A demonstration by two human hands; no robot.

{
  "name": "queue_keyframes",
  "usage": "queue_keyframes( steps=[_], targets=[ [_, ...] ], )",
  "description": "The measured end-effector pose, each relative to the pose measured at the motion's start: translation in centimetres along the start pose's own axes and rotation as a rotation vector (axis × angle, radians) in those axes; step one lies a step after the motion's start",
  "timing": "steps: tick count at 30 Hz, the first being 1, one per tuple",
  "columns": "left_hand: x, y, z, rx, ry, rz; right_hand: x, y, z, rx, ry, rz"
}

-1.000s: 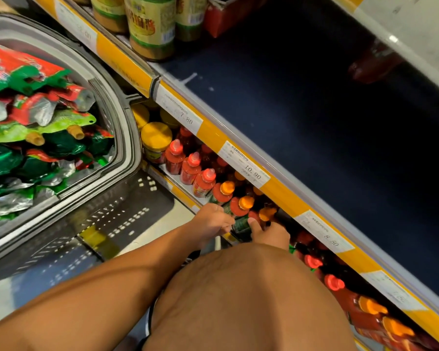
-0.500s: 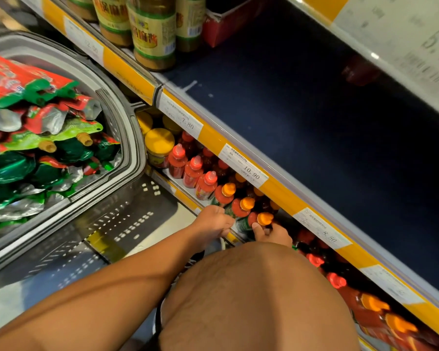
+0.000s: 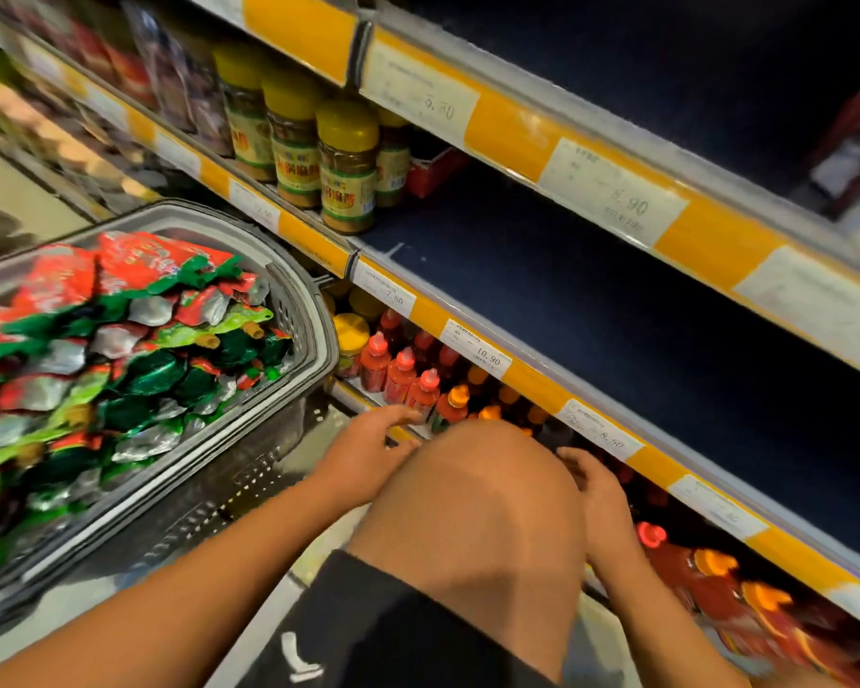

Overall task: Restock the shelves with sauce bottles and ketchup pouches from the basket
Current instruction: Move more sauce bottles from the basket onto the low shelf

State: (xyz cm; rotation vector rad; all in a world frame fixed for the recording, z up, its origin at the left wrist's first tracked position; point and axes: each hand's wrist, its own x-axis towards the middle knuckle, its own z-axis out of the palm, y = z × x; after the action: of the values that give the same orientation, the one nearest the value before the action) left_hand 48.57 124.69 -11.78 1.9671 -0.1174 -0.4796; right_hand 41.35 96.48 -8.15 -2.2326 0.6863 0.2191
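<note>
A grey basket (image 3: 314,315) at the left is heaped with red, green and silver ketchup pouches (image 3: 120,350). Red sauce bottles with red and orange caps (image 3: 420,384) stand in rows on the bottom shelf. My left hand (image 3: 368,451) hovers just in front of them with fingers stretched and nothing in it. My right hand (image 3: 597,489) is to the right of my raised knee (image 3: 487,494), fingers loosely bent in front of the dark bottles, holding nothing I can see. More orange-capped bottles (image 3: 760,603) fill the shelf at lower right.
The middle shelf (image 3: 592,310) is a bare dark blue surface, with yellow-lidded jars (image 3: 346,166) at its left end. Yellow price strips (image 3: 477,350) run along each shelf edge. A yellow-lidded jar (image 3: 351,340) stands at the left end of the bottom shelf.
Both hands have let go of the green-labelled bottle and drawn back from the shelf; the right hand moved right of the knee. The camera tilted up, showing a higher shelf.
</note>
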Motion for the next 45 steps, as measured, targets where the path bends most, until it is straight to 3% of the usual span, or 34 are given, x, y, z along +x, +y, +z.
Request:
queue_keyframes(
  steps=[4, 11, 18, 30, 38, 45],
  targets=[
    [-3.4, 2.8, -4.0, 0.223, 0.109, 0.181, -3.0, -2.3, -1.0, -0.091, 0.018, -0.109],
    [-7.0, 4.9, -8.7, 0.112, 0.247, 0.308, -7.5, -6.3, -3.2, -0.075, 0.082, -0.256],
    [-8.0, 4.3, -13.4, 0.078, 0.314, 0.294, -9.5, -14.9, -3.6, -0.007, 0.185, -0.459],
    [-11.7, -0.6, -21.2, 0.155, 0.518, 0.089, -10.6, -30.9, 6.0, -0.106, -0.067, -0.864],
    [-17.5, -0.5, -22.6, 0.230, 0.706, 0.020, -13.6, -33.1, 14.2, -0.048, -0.329, -0.928],
    [-23.8, -3.5, -24.5, 0.128, 0.961, -0.206, -15.3, -32.7, 17.8, -0.133, -0.493, -0.927]
  ],
)
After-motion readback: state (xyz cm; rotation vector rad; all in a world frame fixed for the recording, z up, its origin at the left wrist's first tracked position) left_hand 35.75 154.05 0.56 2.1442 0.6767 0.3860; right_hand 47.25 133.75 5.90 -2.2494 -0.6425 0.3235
